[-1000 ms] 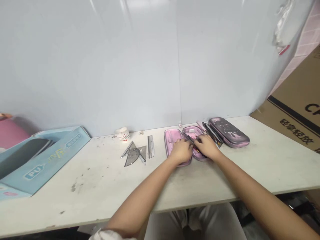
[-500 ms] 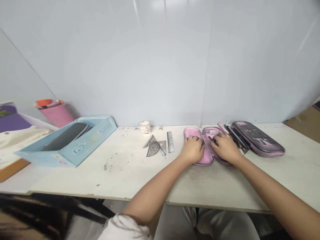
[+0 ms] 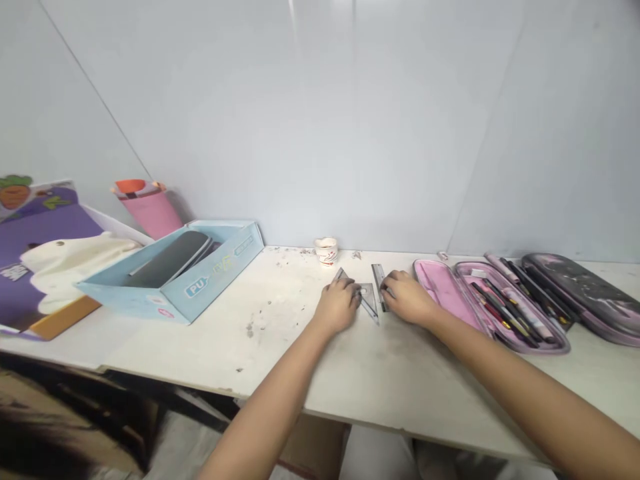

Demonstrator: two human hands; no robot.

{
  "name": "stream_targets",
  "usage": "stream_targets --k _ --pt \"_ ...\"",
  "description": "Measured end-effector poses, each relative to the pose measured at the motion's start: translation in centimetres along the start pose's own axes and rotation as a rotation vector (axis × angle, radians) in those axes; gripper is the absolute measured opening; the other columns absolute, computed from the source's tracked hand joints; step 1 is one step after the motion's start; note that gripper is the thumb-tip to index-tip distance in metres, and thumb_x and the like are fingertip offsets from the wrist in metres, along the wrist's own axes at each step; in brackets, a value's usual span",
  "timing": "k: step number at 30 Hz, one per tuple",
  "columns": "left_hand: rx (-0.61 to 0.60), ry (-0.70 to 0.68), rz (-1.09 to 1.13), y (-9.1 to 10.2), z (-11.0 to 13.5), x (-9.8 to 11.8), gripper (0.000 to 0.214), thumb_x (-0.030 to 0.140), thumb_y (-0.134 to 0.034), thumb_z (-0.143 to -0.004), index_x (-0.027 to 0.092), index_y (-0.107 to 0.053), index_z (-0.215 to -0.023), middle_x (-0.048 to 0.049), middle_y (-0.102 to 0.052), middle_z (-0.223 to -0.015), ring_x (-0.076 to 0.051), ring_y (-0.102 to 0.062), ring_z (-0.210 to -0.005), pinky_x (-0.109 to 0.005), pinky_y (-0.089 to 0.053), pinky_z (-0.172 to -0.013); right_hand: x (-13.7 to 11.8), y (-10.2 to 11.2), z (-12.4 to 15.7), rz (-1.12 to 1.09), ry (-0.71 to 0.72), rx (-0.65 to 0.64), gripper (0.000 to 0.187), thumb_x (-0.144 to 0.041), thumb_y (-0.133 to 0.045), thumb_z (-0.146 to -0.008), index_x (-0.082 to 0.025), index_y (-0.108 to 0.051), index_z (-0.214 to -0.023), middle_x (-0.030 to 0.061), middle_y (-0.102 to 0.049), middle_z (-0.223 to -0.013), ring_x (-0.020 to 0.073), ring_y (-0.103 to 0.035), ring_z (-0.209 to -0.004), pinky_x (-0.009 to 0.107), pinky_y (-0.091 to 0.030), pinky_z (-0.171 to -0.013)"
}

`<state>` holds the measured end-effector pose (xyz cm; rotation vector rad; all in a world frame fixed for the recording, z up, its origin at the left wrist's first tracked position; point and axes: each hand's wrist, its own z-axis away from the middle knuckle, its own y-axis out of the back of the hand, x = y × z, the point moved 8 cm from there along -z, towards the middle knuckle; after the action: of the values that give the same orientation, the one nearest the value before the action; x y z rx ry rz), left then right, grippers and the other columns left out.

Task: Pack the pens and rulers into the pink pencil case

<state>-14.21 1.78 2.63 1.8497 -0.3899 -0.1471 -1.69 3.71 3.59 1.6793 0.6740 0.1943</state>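
My left hand (image 3: 338, 305) lies over the clear set squares (image 3: 369, 300), its fingers curled on them and hiding part of them. A half-round protractor seen among them earlier is mostly covered. Just right of these, my right hand (image 3: 407, 297) has its bent fingers at the edge of a clear ruler (image 3: 379, 277), gripping it while it lies on the table. Beside my right forearm is an unzipped pink pencil case (image 3: 443, 287), spread flat, with several pens (image 3: 510, 310) in its right half.
A closed dark pencil case (image 3: 585, 287) and more pens (image 3: 533, 283) are at the right. A small white cup (image 3: 327, 251) stands by the wall. Leftward are a light blue box (image 3: 225, 267) holding a grey case (image 3: 173, 260), a pink roll-shaped item (image 3: 155, 213) and a purple box (image 3: 45, 230).
Both hands have left the pink pencil case and moved left to the set squares and ruler. Pens now show in the case's right half. The view has turned left.
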Motion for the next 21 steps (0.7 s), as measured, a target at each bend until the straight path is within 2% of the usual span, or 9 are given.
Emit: stream_targets --k 2,6,9,11,13,16,18,21 --pt "-0.011 -0.003 -0.062 -0.5 0.4 -0.3 0.031 0.030 -0.035 -0.087 0.021 -0.054 -0.111 -0.0068 -0.056 -0.113 -0.022 -0.048 -0.106 -0.038 -0.037 -0.087 -0.6 -0.9 -1.1 -0.133 -0.031 -0.016 0.028 -0.022 -0.040 -0.082 -0.011 -0.062 -0.095 0.0135 -0.058 -0.102 0.0206 -0.050 -0.099 0.028 -0.034 -0.088" --pt "0.006 0.086 -0.212 -0.3 0.8 -1.0 0.027 0.018 -0.039 -0.082 0.013 -0.059 -0.098 -0.0135 -0.059 -0.103 -0.025 -0.049 -0.101 -0.042 -0.034 -0.088 0.1 -2.2 -2.7 -0.430 -0.193 -0.036 0.028 -0.027 -0.040 -0.083 -0.013 -0.061 -0.094 0.0104 -0.061 -0.098 0.0176 -0.054 -0.094 0.028 -0.038 -0.085" --pt "0.021 0.017 -0.203 0.0 1.0 0.2 0.027 0.015 -0.042 -0.079 0.012 -0.060 -0.098 -0.0137 -0.060 -0.102 -0.026 -0.047 -0.104 -0.045 -0.028 -0.095 1.0 -2.9 -3.3 -0.715 -0.349 -0.040 0.035 -0.039 -0.039 -0.084 -0.014 -0.060 -0.096 0.0095 -0.062 -0.101 0.0174 -0.055 -0.095 0.028 -0.044 -0.079" --pt "-0.018 -0.041 -0.172 -0.3 1.2 1.4 0.026 0.016 -0.043 -0.079 0.013 -0.063 -0.095 -0.0132 -0.062 -0.097 -0.025 -0.048 -0.102 -0.047 -0.023 -0.099 1.3 -3.3 -3.4 -0.962 -0.465 -0.026 0.038 -0.045 -0.041 -0.082 -0.015 -0.058 -0.099 0.0108 -0.059 -0.110 0.0186 -0.053 -0.100 0.028 -0.047 -0.074" --pt "-0.072 -0.068 -0.155 -0.8 1.3 2.3 0.025 0.015 -0.043 -0.077 0.012 -0.065 -0.089 -0.0138 -0.063 -0.092 -0.026 -0.050 -0.097 -0.050 -0.019 -0.101 1.4 -3.5 -3.5 -1.100 -0.538 -0.008 0.040 -0.048 -0.043 -0.080 -0.015 -0.056 -0.100 0.0118 -0.055 -0.118 0.0204 -0.050 -0.107 0.028 -0.049 -0.070" --pt "-0.083 -0.063 -0.144 -1.2 1.4 2.7 0.026 0.015 -0.043 -0.076 0.012 -0.067 -0.088 -0.0154 -0.063 -0.095 -0.027 -0.051 -0.096 -0.051 -0.015 -0.103 1.5 -3.4 -3.5 -1.071 -0.572 0.022 0.041 -0.048 -0.040 -0.081 -0.016 -0.055 -0.101 0.0126 -0.053 -0.120 0.0213 -0.050 -0.108 0.028 -0.051 -0.066" --pt "-0.062 -0.042 -0.136 -1.2 1.5 2.6 0.028 0.018 -0.042 -0.078 0.011 -0.066 -0.092 -0.0162 -0.062 -0.097 -0.027 -0.051 -0.097 -0.051 -0.013 -0.104 1.3 -3.4 -3.5 -0.871 -0.506 0.012 0.038 -0.044 -0.039 -0.083 -0.015 -0.054 -0.102 0.0130 -0.057 -0.113 0.0197 -0.054 -0.101 0.028 -0.050 -0.069" --pt "-0.045 -0.027 -0.121 -1.3 1.6 2.3 0.031 0.021 -0.041 -0.080 0.010 -0.062 -0.101 -0.0166 -0.062 -0.101 -0.027 -0.050 -0.100 -0.051 -0.010 -0.105 0.3 -3.7 -3.2 -0.550 -0.375 -0.020 0.030 -0.027 -0.050 -0.080 -0.012 -0.053 -0.106 0.0126 -0.061 -0.102 0.0182 -0.058 -0.093 0.029 -0.045 -0.079"
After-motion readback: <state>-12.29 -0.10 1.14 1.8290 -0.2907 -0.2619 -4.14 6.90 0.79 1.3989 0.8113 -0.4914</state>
